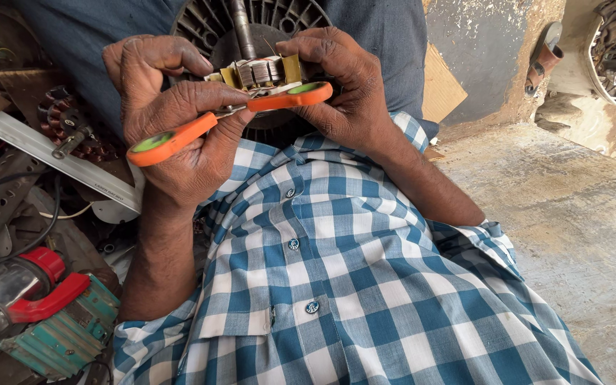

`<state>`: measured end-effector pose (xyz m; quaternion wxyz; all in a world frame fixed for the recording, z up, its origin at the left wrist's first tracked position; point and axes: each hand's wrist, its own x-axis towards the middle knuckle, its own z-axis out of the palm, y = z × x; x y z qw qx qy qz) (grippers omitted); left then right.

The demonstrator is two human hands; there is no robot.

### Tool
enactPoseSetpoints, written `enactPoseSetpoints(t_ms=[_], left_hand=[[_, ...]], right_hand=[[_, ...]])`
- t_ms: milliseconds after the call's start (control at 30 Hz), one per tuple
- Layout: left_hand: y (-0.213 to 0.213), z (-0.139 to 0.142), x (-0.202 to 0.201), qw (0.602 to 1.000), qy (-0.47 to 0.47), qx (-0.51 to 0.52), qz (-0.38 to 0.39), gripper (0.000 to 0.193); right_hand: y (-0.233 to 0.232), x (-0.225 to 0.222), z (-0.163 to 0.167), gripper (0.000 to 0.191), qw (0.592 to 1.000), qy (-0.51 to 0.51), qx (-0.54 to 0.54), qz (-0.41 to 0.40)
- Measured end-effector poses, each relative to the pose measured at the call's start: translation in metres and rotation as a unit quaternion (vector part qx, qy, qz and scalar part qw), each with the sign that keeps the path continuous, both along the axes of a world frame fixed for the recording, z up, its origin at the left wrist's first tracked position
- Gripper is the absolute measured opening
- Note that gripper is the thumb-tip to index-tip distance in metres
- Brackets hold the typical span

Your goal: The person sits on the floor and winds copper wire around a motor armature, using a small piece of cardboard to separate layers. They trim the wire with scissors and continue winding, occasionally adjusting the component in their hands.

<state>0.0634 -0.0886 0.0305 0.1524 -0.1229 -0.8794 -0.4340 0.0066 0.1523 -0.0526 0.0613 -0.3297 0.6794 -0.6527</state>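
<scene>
Now cutting at the small wound motor core [264,73].
Left hand [172,121] grips the orange scissors [229,117]; right hand [344,85] clasps the core; next, a careful snip seems due.

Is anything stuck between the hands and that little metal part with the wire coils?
Nothing visible. The left hand and right hand both touch the small coil part directly. The left hand also holds orange-handled scissors, lying just below the part.
</scene>
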Motion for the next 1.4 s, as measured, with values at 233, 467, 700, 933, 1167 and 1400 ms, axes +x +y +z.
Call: enactPoseSetpoints(t_ms=[233,467,700,933,1167,1400], left_hand=[[-0.001,0.001,-0.001,1.0,0.002,0.004,-0.017,0.022],[0.003,-0.004,0.002,0.99,0.109,-0.056,-0.067,0.026],[0.004,-0.011,0.016,0.959,0.183,-0.202,-0.072,0.01],[0.005,-0.018,0.022,0.95,0.207,-0.225,-0.059,0.016],[0.011,-0.022,0.017,0.987,0.138,-0.061,-0.054,0.02],[0.008,-0.021,0.007,0.992,0.122,0.002,-0.045,0.013]], right_hand=[[-0.001,0.0,0.004,0.043,1.0,0.016,0.017,-0.002],[-0.003,0.003,0.012,0.042,0.999,-0.027,0.018,-0.008],[-0.001,0.003,0.012,0.043,0.999,-0.042,0.016,-0.008],[-0.003,0.003,0.01,0.043,0.999,-0.028,0.021,-0.013],[0.0,0.004,0.012,0.041,0.999,-0.035,0.023,-0.008],[-0.004,0.004,0.008,0.043,0.999,-0.042,0.009,-0.017]])
